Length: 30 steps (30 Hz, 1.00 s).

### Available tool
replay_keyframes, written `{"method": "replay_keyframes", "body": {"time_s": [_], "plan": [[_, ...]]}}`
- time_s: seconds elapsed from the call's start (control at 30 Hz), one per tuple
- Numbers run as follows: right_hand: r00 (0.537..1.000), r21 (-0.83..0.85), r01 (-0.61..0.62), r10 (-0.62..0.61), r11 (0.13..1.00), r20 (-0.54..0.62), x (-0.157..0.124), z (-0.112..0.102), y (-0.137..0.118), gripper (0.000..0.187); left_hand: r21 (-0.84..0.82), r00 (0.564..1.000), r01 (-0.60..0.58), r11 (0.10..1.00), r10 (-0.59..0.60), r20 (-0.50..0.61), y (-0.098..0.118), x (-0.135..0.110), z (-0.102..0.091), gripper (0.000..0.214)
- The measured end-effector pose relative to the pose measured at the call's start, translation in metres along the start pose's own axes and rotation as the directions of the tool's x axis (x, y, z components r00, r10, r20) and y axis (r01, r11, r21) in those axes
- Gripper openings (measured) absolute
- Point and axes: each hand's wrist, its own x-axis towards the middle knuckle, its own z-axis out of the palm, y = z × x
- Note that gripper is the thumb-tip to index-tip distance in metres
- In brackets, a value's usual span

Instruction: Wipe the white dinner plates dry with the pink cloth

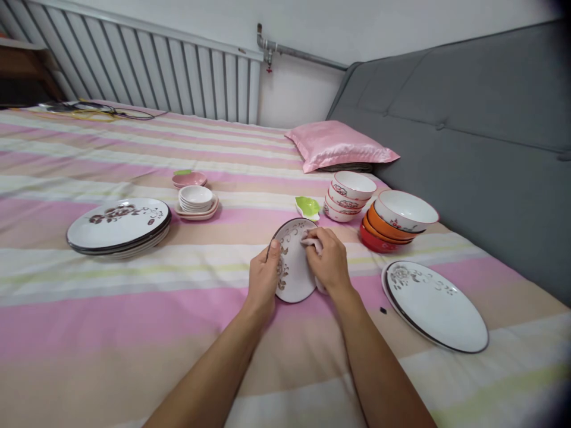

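My left hand (264,274) grips the plate (295,270) at my twelve o'clock, and pressing too hard with the pale cloth (316,244) my right hand (329,257) pinches could push it loose toward the stacked bowls (348,200) at one o'clock.

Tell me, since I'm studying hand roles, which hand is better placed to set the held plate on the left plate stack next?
Probably the left hand: it grips the plate and is nearer the plate stack; the right hand holds a pale cloth.
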Motion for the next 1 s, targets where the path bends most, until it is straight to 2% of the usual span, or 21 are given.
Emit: {"method": "replay_keyframes", "body": {"time_s": [0.1, 0.23, 0.4, 0.53, 0.6, 0.67, 0.73, 0.8, 0.87, 0.93, 1.0], "plan": [[0.995, -0.038, -0.05, 0.053, 0.998, 0.083, -0.001, 0.001, 0.003, 0.013, -0.049, 0.999, -0.041, 0.998, 0.04, -0.03, 0.004, 0.002, -0.002, 0.045], [0.972, -0.089, -0.054, 0.073, 0.995, 0.225, -0.004, 0.005, 0.001, 0.015, -0.108, 0.992, -0.109, 0.988, 0.101, -0.072, 0.01, 0.008, -0.008, 0.047], [0.905, -0.026, -0.011, 0.021, 1.0, 0.424, -0.008, 0.006, -0.007, 0.016, -0.14, 0.979, -0.192, 0.971, 0.179, -0.102, 0.014, 0.015, -0.016, 0.046], [0.841, 0.036, -0.001, -0.018, 0.999, 0.54, -0.009, -0.002, -0.014, 0.016, -0.148, 0.977, -0.187, 0.971, 0.167, -0.136, 0.018, 0.02, -0.02, 0.045], [0.87, 0.046, -0.032, 0.005, 0.998, 0.493, -0.007, -0.007, -0.015, 0.008, -0.18, 0.98, -0.169, 0.969, 0.145, -0.137, 0.021, 0.021, -0.021, 0.044], [0.935, 0.034, -0.097, 0.08, 0.995, 0.346, -0.005, -0.011, -0.014, 0.021, -0.219, 0.984, -0.152, 0.964, 0.127, -0.126, 0.023, 0.021, -0.021, 0.042], [0.973, -0.005, -0.188, 0.187, 0.982, 0.134, -0.002, -0.012, -0.011, 0.037, -0.246, 0.987, -0.137, 0.959, 0.112, -0.113, 0.024, 0.02, -0.02, 0.04], [0.963, -0.044, -0.26, 0.255, 0.965, -0.091, 0.0, -0.011, -0.008, 0.039, -0.256, 0.991, -0.119, 0.959, 0.098, -0.094, 0.023, 0.018, -0.019, 0.039], [0.936, -0.028, -0.279, 0.266, 0.96, -0.232, 0.001, -0.008, -0.006, 0.03, -0.251, 0.994, -0.105, 0.962, 0.093, -0.061, 0.021, 0.017, -0.019, 0.04], [0.925, 0.064, -0.268, 0.276, 0.961, -0.26, 0.001, -0.004, -0.005, 0.025, -0.242, 0.995, -0.101, 0.965, 0.1, -0.017, 0.019, 0.017, -0.019, 0.042], [0.924, 0.189, -0.262, 0.303, 0.946, -0.233, 0.0, -0.001, -0.005, 0.024, -0.234, 0.994, -0.101, 0.967, 0.11, 0.027, 0.017, 0.016, -0.019, 0.045]]}}
